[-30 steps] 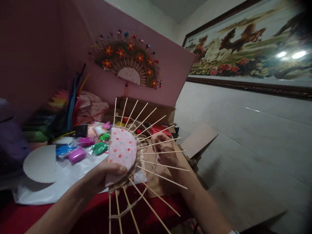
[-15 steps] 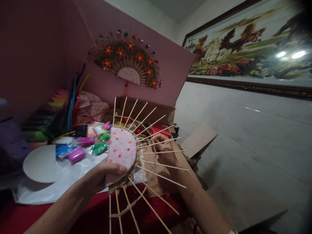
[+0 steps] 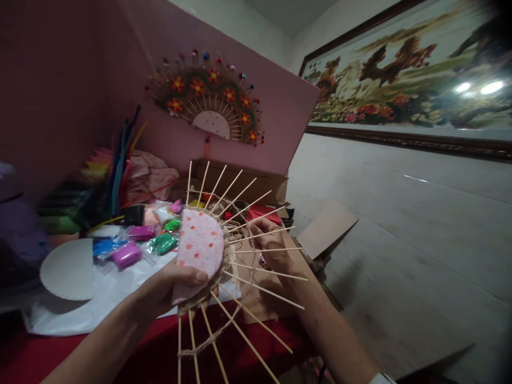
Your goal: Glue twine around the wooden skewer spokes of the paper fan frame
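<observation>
Framed horse picture (image 3: 400,85) (two bright reflections (image 3: 492,87) in it) on the white wall (image 3: 404,229), tan board (image 3: 328,229) below.

The fan frame (image 3: 200,240) is between the 2 hands, in front of the table (image 3: 44,354). The left hand (image 3: 176,282) is at its lower left, thumb in front and fingers behind; the right hand (image 3: 266,237) is at its right, behind some sticks (image 3: 266,272), fingers at the cord (image 3: 255,256). Left of the frame, a plastic sheet (image 3: 52,320) lies on the table, with clay packets (image 3: 127,256) and, at their left, a cut plate (image 3: 66,269). Behind the packets is a cloth (image 3: 148,176), right of the pipe cleaners (image 3: 118,160). Cardboard (image 3: 268,301) lies on the table at right. Behind stands a board (image 3: 276,117) bearing another fan (image 3: 197,87); a framed picture (image 3: 400,80) hangs on the right-hand wall (image 3: 400,229).
</observation>
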Action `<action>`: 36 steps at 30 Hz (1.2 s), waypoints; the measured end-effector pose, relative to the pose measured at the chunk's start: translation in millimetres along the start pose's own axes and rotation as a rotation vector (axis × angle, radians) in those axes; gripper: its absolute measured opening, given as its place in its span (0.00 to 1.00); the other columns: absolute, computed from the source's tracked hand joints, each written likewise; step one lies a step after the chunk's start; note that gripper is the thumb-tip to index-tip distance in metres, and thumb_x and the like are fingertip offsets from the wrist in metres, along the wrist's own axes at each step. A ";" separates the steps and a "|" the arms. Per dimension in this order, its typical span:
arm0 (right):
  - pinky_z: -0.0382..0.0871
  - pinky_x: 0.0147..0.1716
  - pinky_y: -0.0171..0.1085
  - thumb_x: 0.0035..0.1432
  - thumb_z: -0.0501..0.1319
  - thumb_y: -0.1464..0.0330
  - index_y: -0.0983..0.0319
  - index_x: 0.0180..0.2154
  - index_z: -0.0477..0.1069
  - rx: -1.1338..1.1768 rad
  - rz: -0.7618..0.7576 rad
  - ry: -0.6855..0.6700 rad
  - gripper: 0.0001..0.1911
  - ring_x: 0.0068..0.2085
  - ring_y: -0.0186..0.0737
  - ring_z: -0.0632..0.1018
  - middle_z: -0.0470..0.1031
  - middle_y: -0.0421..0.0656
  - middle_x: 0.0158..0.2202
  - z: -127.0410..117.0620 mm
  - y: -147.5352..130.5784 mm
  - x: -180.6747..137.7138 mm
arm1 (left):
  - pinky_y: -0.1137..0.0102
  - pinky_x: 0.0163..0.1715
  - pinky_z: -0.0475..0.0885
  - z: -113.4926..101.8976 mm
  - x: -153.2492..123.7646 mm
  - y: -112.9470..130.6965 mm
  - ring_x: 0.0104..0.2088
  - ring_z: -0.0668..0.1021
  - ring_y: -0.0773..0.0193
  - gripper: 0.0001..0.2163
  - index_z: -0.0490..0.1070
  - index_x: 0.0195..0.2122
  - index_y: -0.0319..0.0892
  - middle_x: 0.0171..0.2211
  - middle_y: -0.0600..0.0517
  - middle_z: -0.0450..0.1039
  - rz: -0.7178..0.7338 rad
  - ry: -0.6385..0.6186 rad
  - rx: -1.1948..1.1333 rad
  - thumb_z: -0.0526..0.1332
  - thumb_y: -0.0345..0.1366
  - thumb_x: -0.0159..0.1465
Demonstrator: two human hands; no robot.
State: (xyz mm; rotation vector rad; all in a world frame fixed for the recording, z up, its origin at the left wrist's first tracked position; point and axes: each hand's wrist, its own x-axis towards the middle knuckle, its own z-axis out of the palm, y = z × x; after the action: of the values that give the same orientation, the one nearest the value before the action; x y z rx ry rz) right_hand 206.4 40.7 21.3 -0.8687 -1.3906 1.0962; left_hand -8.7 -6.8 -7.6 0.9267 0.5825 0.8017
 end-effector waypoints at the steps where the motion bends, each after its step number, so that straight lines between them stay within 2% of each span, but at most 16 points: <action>1: 0.52 0.17 0.30 0.49 0.65 0.61 0.60 0.24 0.66 -0.021 -0.004 0.001 0.12 0.20 0.28 0.58 0.61 0.34 0.19 -0.9 0.3 0.0 | 0.75 0.16 0.68 0.2 -0.5 0.8 0.19 0.77 0.61 0.09 0.79 0.29 0.33 0.23 0.43 0.79 -0.004 -0.006 0.000 0.62 0.29 0.48; 8: 0.57 0.22 0.31 0.51 0.64 0.63 0.58 0.31 0.72 -0.113 -0.114 0.059 0.06 0.24 0.30 0.64 0.67 0.36 0.25 -14.0 11.7 10.1 | 0.76 0.15 0.68 0.7 -1.5 2.5 0.18 0.76 0.64 0.08 0.79 0.28 0.35 0.22 0.44 0.78 -0.022 -0.026 0.037 0.62 0.29 0.49; 15: 0.63 0.27 0.33 0.49 0.66 0.63 0.59 0.34 0.71 0.014 -0.170 0.040 0.10 0.24 0.30 0.68 0.68 0.35 0.25 -35.4 21.9 36.4 | 0.76 0.11 0.64 -2.2 2.8 -3.6 0.14 0.72 0.66 0.07 0.79 0.25 0.35 0.19 0.44 0.77 0.033 0.001 0.037 0.61 0.30 0.48; 19: 0.65 0.28 0.32 0.48 0.67 0.64 0.59 0.36 0.71 0.036 -0.217 0.073 0.12 0.26 0.30 0.70 0.70 0.35 0.26 -46.7 20.4 48.2 | 0.76 0.12 0.65 -6.0 3.5 -5.2 0.13 0.72 0.66 0.08 0.79 0.24 0.33 0.17 0.44 0.76 0.056 0.005 0.018 0.61 0.30 0.49; 25: 0.65 0.27 0.33 0.46 0.68 0.64 0.60 0.34 0.70 0.121 -0.300 0.141 0.13 0.25 0.29 0.69 0.67 0.34 0.24 -59.1 16.8 64.7 | 0.77 0.12 0.66 -11.4 4.9 -7.4 0.13 0.72 0.66 0.08 0.79 0.24 0.31 0.18 0.42 0.77 0.044 0.029 -0.005 0.62 0.31 0.48; 31: 0.65 0.27 0.32 0.43 0.69 0.65 0.59 0.32 0.71 0.214 -0.355 0.134 0.13 0.24 0.28 0.67 0.66 0.34 0.25 -58.9 2.5 71.6 | 0.76 0.14 0.69 -11.4 5.3 -7.2 0.16 0.74 0.65 0.09 0.79 0.23 0.31 0.19 0.42 0.77 -0.010 0.074 0.019 0.63 0.33 0.45; 36: 0.63 0.24 0.31 0.41 0.70 0.67 0.59 0.31 0.71 0.230 -0.379 0.118 0.12 0.24 0.28 0.66 0.67 0.35 0.25 -55.2 -9.4 78.5 | 0.73 0.18 0.72 -9.4 5.6 -7.2 0.15 0.74 0.64 0.09 0.79 0.26 0.33 0.20 0.44 0.78 0.029 0.090 -0.011 0.64 0.31 0.44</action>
State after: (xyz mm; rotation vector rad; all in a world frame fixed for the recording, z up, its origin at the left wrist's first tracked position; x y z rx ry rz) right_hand 252.3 119.6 52.4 -0.4702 -1.2394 0.8757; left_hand -9.9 -0.4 -19.0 0.8935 0.6437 0.8754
